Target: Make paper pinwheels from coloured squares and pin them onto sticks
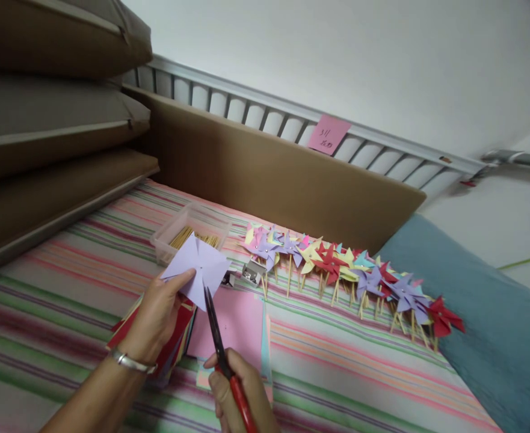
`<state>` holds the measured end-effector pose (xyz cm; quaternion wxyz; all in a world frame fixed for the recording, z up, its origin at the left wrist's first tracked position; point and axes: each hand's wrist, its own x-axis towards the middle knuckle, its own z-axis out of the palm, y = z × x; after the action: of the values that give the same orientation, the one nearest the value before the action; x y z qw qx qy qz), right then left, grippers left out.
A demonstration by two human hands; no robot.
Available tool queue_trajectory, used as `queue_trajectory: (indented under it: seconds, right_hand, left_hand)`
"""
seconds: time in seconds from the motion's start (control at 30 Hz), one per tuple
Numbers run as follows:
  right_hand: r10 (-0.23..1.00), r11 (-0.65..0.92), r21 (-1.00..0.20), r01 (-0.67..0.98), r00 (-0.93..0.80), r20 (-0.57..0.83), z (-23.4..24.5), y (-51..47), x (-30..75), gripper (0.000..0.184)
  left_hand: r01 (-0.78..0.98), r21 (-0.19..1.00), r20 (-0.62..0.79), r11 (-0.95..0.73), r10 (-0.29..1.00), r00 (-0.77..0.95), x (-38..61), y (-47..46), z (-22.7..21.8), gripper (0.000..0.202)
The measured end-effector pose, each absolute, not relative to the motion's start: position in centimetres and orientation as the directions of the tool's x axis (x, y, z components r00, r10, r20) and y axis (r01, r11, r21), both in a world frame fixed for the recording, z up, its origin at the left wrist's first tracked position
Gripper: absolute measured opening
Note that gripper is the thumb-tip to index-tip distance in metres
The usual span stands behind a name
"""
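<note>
A lavender paper square [210, 264] with slits cut in from its corners is pinched in my left hand [160, 313], thumb on top. My right hand [242, 391] grips red-handled scissors [217, 337]; their dark blades meet the lower edge of the paper. Beneath my hands lie a pink paper sheet [231, 328] on top of other coloured sheets and a stack of red and other coloured papers [181, 331]. Just beyond the paper is a clear plastic box [215, 215] of thin wooden sticks [183, 236]. Beside it sits a small open box of metal pins [252, 273].
Rows of finished paper pinwheels on sticks [330, 264] lie to the right on the striped cloth [337, 355]. A brown board [265, 168] stands at the back before a radiator [255, 114] bearing a pink note [328, 133]. Stacked cushions [57, 114] rise at left.
</note>
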<state>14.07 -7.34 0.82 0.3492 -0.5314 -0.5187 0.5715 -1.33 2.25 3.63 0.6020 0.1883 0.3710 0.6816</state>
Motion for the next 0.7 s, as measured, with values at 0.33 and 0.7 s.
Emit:
queue_trajectory:
  seconds: [0.33, 0.7]
  right_hand:
    - [0.936, -0.219, -0.945, 0.242, -0.222, -0.274, 1.1, -6.2, 14.3, 0.040]
    - [0.942, -0.218, -0.949, 0.229, -0.206, -0.266, 1.0, -6.1, 14.4, 0.031]
  left_hand:
    - [-0.670, 0.742, -0.206, 0.031, 0.961, -0.184, -1.2, 2.1, 3.3, 0.027]
    - [-0.664, 0.746, -0.204, 0.053, 0.967, -0.152, -0.5, 1.9, 3.7, 0.029]
